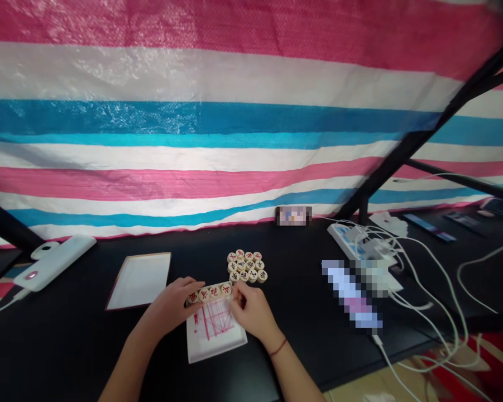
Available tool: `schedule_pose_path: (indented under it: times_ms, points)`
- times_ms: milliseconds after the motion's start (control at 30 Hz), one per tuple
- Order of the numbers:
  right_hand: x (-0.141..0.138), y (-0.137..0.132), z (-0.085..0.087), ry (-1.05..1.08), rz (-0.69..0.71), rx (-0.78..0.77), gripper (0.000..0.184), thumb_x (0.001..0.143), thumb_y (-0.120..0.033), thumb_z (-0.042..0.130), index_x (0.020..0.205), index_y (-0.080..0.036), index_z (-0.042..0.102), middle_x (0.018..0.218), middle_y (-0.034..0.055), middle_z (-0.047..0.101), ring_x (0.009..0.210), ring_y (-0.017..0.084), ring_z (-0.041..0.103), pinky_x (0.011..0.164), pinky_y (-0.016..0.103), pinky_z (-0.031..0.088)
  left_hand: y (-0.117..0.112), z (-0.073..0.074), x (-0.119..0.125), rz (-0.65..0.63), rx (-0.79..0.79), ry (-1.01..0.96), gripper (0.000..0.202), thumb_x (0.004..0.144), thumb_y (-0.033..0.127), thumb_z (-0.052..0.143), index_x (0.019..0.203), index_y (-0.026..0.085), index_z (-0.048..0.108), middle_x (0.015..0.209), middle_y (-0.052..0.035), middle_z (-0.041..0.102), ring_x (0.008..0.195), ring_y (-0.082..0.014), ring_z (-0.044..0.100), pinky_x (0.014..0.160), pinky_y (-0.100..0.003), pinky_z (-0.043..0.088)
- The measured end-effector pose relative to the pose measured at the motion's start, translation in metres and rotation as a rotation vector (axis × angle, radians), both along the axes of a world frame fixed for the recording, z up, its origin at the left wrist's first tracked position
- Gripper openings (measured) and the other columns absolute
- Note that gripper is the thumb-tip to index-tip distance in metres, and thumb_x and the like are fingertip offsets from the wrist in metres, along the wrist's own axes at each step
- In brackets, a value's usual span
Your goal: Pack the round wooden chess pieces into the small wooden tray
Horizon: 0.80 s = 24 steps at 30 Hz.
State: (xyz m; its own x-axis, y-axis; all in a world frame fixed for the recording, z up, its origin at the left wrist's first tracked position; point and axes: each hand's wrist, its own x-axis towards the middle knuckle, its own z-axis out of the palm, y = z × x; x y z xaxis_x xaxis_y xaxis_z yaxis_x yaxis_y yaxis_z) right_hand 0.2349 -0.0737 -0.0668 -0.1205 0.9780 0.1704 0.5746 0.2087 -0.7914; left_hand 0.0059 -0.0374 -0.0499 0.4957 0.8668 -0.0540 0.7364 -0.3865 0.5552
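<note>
A small white box (196,353) lies in front of me with a sheet bearing pink lines inside. Along its far side runs a row of round Chinese chess pieces (215,292) with red characters. My left hand (173,304) is at the row's left end, thumb and fingers closed around the endmost piece. At the opposite end, my right hand (253,310) is curled against the box's right side; what its fingertips hold is hidden. Just beyond the box, several more Chinese chess pieces (246,266) sit grouped in rows on the black table, some marked red, others black.
Left of the box lies a shallow white lid (140,282). A white power bank (56,261) is farther left. To the right are a blurred-out phone-like item (351,296), a power strip (345,240) and tangled white cables (437,279). A striped sheet (192,117) hangs behind the table (295,329).
</note>
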Motion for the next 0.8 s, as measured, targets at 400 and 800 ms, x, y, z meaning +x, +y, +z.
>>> schedule_pose_path:
  times_ms: [400,800]
  points:
    - [0.001,0.002,0.000,0.010,0.004,0.001,0.014,0.065,-0.010,0.048,0.064,-0.021,0.040,0.051,-0.0082,0.039,0.047,0.008,0.041,0.050,0.019,0.028,-0.001,0.003,0.005,-0.044,-0.019,-0.017,0.033,0.081,0.020,0.054,0.112,0.022,0.064,0.110,-0.0062,0.064,0.102,-0.0222,0.058,0.091,-0.034,0.046]
    - [-0.004,0.048,0.039,-0.441,-0.241,0.237,0.011,0.083,-0.020,0.047,0.083,-0.018,0.058,0.084,0.0052,0.061,0.083,0.019,0.057,0.075,0.026,0.041,-0.006,0.013,0.011,-0.042,-0.015,0.015,0.038,0.076,0.017,0.058,0.113,0.019,0.063,0.110,-0.0066,0.063,0.101,-0.0232,0.057,0.092,-0.035,0.045]
